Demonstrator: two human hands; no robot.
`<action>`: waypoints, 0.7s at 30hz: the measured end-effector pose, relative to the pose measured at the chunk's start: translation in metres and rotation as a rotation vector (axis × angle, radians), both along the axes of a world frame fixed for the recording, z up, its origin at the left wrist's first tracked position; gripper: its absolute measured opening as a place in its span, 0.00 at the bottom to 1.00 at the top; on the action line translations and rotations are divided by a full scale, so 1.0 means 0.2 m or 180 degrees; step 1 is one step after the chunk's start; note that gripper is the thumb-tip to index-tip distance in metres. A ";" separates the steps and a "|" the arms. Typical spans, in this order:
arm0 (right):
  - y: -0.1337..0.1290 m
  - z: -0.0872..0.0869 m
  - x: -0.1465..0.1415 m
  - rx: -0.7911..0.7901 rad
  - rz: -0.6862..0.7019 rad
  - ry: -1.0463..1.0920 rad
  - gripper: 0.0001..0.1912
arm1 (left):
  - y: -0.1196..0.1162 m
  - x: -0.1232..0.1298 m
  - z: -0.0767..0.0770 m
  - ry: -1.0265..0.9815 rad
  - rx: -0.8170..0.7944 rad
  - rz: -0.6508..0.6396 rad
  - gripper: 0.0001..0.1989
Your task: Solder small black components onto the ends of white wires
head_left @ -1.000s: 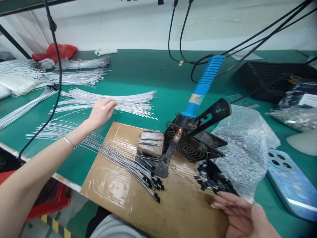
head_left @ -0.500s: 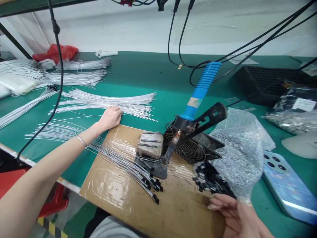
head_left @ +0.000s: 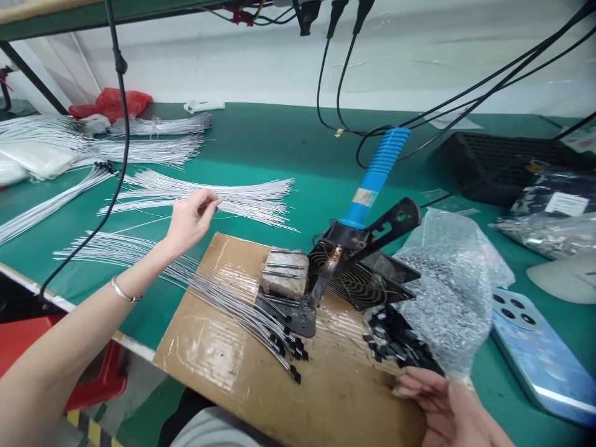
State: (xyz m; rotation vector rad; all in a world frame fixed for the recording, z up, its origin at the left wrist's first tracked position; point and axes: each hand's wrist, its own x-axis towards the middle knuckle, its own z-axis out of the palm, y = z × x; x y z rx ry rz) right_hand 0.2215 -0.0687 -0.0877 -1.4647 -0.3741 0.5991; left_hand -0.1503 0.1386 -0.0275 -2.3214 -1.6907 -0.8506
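My left hand [head_left: 193, 218] is closed in a pinch at the front of a bundle of white wires [head_left: 251, 194]. A single thin wire runs by the pinch, apart from the bundle. My right hand [head_left: 447, 400] rests at the lower right, thumb and fingers together, beside a pile of small black connectors [head_left: 400, 335]; anything between its fingertips is too small to make out. Between the hands, a blue-handled soldering iron [head_left: 379, 174] is propped on a stand [head_left: 358, 273]. Several wires with black connector ends [head_left: 233, 304] lie across the cardboard [head_left: 200, 347].
A tip-cleaning block [head_left: 285, 273] sits by the iron. Right of the stand are a bubble-wrap bag [head_left: 447, 285], a blue phone [head_left: 540, 360] and a black box [head_left: 493, 164]. More wire bundles [head_left: 149, 149] lie at the back left. Black cables [head_left: 125, 124] hang across the bench.
My left hand has risen off the wire bundle and drawn back slightly left, its fingers now pinched. My right hand is nearly still. The view has shifted a little.
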 end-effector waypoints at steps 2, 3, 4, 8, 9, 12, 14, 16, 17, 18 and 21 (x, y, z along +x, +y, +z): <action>0.00 0.00 0.00 -0.0042 0.0039 -0.0013 0.19 | -0.02 -0.02 0.00 0.0002 -0.0014 0.0007 0.10; -0.01 0.00 0.00 -0.0050 0.0050 -0.0026 0.19 | -0.01 -0.03 -0.02 0.0042 -0.0070 -0.0002 0.08; -0.01 0.00 0.00 -0.0044 0.0077 -0.0043 0.19 | 0.01 -0.03 -0.04 0.0099 -0.0152 -0.0018 0.08; -0.01 -0.03 0.02 0.0066 0.0160 -0.0124 0.18 | 0.13 -0.01 -0.17 0.0318 -0.0494 -0.0076 0.17; -0.01 -0.03 0.02 0.0073 0.0167 -0.0147 0.18 | 0.15 0.00 -0.20 0.0348 -0.0550 -0.0087 0.17; -0.01 -0.04 0.02 0.0003 0.0169 -0.0144 0.20 | 0.19 0.02 -0.24 0.0365 -0.0680 -0.0137 0.18; -0.01 -0.04 0.02 -0.0008 0.0156 -0.0087 0.20 | 0.19 0.03 -0.24 0.0308 -0.0749 -0.0169 0.18; -0.01 -0.04 0.02 0.0026 0.0117 -0.0051 0.20 | 0.19 0.03 -0.22 0.0178 -0.0780 -0.0161 0.18; -0.02 -0.04 0.02 0.0044 0.0112 -0.0063 0.20 | 0.18 0.02 -0.20 0.0081 -0.0769 -0.0138 0.18; -0.02 -0.04 0.03 0.0049 0.0141 -0.0070 0.19 | 0.17 0.02 -0.17 -0.0037 -0.0736 -0.0101 0.18; -0.02 -0.03 0.03 0.0052 0.0263 -0.0084 0.18 | 0.12 0.01 -0.03 -0.0485 -0.0514 0.0042 0.11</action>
